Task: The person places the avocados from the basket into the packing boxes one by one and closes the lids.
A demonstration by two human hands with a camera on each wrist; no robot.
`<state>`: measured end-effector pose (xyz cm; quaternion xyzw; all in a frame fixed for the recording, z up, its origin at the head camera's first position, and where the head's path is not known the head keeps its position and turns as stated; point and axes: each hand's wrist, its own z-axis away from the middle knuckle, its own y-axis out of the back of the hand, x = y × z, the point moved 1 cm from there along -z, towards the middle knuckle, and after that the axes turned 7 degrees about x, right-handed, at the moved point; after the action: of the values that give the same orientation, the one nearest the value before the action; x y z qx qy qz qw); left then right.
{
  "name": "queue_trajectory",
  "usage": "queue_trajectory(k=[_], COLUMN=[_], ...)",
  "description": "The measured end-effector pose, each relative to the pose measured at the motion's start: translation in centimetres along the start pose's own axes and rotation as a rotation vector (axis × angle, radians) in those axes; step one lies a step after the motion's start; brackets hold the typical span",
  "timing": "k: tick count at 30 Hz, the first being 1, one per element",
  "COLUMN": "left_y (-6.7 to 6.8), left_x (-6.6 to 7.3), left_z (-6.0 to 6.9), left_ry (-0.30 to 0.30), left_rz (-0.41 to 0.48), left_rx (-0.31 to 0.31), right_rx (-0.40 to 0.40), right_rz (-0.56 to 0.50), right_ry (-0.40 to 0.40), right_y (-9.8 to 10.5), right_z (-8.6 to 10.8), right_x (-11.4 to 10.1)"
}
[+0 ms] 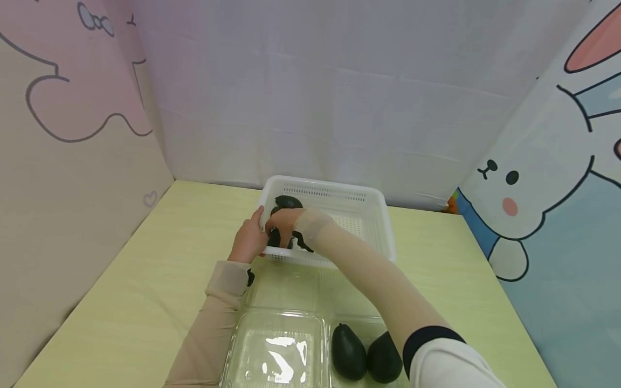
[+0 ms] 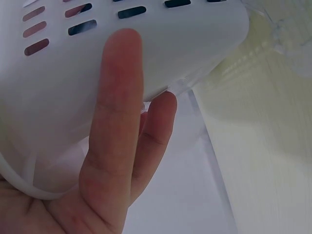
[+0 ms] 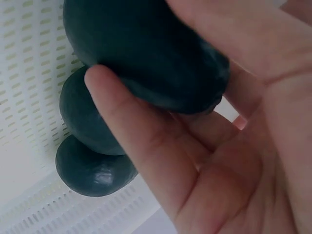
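At the left end of a white perforated plastic basket (image 1: 335,186), my left hand (image 1: 249,240) grips the wall, thumb up at the rim. In the left wrist view its fingers (image 2: 119,97) lie against the outside of the basket. My right hand (image 1: 285,223) reaches inside and holds a dark green avocado (image 3: 141,53) between thumb and fingers. Beside it in the basket lie two more avocados, a middle one (image 3: 87,109) and a lower one (image 3: 95,170); the head view shows one avocado (image 1: 289,202) beyond the right hand, which partly covers the others.
In front of the basket lie clear plastic containers (image 1: 276,350) with several square sections. Two avocados, a left one (image 1: 348,353) and a right one (image 1: 383,361), sit in the near right section, the latter partly behind my right arm. Printed curtains surround the pale yellow table (image 1: 121,302).
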<state>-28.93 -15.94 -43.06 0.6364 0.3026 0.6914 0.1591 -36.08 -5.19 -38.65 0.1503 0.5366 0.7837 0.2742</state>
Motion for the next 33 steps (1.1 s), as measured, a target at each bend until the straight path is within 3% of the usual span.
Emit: queue_trajectory(k=[8,19,33], left_y=[0.1,0.2,0.1], left_x=[0.0,-0.1,0.2], left_z=[0.2,0.0,0.1], left_ry=[-0.011,-0.011,-0.009], left_rz=[0.009,0.009,-0.017], left_rx=[-0.009,-0.011,-0.004], right_rx=[0.006,0.005,0.071], right_rz=[0.046,0.071,0.105], right_ry=[0.043,0.028,0.02], right_y=[0.0,1.2,1.2], right_z=[0.1,1.5,2.7], right_x=[0.2,-0.2,0.7])
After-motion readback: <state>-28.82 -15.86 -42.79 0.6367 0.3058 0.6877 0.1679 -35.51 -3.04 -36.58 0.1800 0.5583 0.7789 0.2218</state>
